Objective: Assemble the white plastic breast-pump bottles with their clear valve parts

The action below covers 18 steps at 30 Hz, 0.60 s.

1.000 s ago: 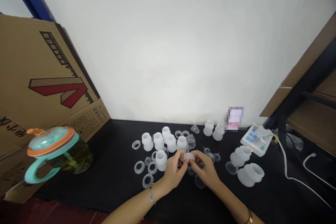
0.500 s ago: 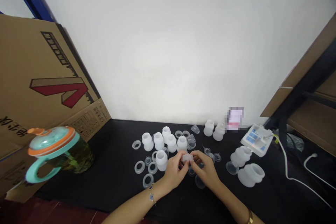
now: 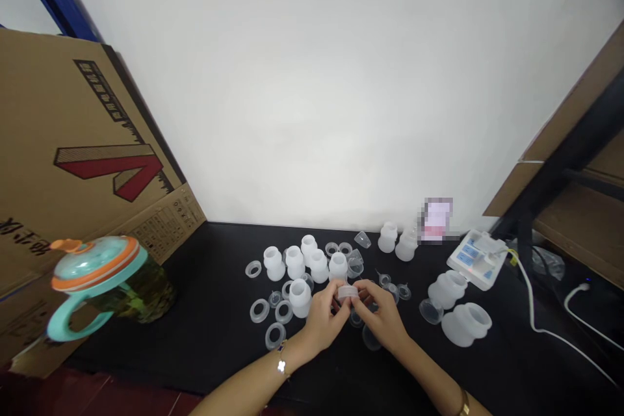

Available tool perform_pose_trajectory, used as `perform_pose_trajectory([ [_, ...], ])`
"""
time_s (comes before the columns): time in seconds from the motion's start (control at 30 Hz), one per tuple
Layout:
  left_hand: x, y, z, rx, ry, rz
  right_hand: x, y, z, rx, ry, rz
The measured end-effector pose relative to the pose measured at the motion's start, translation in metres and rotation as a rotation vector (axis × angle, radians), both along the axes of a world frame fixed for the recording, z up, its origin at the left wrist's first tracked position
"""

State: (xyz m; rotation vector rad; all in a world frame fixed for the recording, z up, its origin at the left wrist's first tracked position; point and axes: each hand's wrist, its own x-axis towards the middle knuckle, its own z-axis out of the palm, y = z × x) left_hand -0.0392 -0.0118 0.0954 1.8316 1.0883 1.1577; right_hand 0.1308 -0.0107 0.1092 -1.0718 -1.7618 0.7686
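Note:
My left hand point(image 3: 322, 320) and my right hand point(image 3: 383, 317) meet just above the black table point(image 3: 209, 331). Both pinch one small translucent plastic cap point(image 3: 348, 292) between thumb and fingertips. Behind my hands stand several white silicone bottle-shaped parts point(image 3: 295, 262). Clear rings point(image 3: 259, 310) and small clear valve pieces point(image 3: 403, 291) lie around them on the black surface.
A teal and orange lidded cup point(image 3: 100, 286) stands at the left beside a large cardboard box point(image 3: 73, 162). Two bigger white silicone parts point(image 3: 467, 323), a white device point(image 3: 476, 257) with a white cable point(image 3: 541, 331), and a dark shelf frame point(image 3: 560, 169) are at the right.
My hands have barely shifted; the fingers have turned the cap slightly while it stays in the same place.

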Motion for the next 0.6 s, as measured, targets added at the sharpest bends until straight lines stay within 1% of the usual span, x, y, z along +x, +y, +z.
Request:
perform_pose_trajectory([
  [0.2, -0.0005, 0.0001, 0.0022, -0.012, -0.002, -0.013, -0.0007, 0.0011, 0.001, -0.033, -0.004, -0.001],
  [0.6, 0.0004, 0.0001, 0.0027, -0.005, 0.009, 0.003, -0.0005, 0.0013, 0.0028, -0.041, -0.027, 0.02],
])
